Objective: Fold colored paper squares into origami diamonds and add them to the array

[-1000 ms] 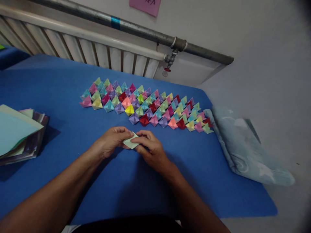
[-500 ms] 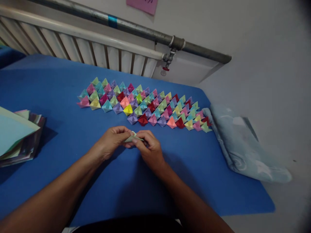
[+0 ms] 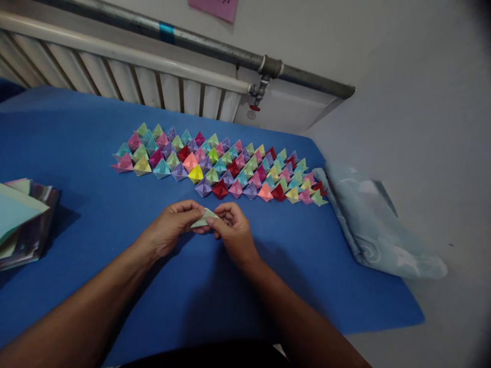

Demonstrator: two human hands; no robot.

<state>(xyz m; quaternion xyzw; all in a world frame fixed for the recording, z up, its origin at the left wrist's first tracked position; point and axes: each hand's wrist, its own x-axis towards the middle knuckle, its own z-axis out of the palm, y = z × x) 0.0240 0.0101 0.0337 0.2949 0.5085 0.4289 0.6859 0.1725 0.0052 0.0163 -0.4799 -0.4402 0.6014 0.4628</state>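
Note:
Between my two hands is a small piece of pale green folded paper point(image 3: 202, 220), roughly triangular in outline. My left hand point(image 3: 177, 222) pinches its left side with the thumb on top. From the other side, my right hand point(image 3: 235, 230) grips it with the thumb pressed on the face and the fingers curled behind. Both hands are raised over the blue table point(image 3: 153, 301). Just beyond them stand rows of small folded paper boats point(image 3: 220, 189) in red, pink, purple, yellow, green and blue.
A stack of coloured paper sheets point(image 3: 23, 204) with a clear wrapper lies at the left. On the right a folded grey-blue cloth point(image 3: 368, 225) rests at the table's edge by the wall. Behind the table are a white radiator point(image 3: 149, 87) and a metal pipe point(image 3: 215, 48).
The folded paper has turned in my fingers, so more of its flat face shows. My right fingers have shifted on it. The whole view has moved slightly.

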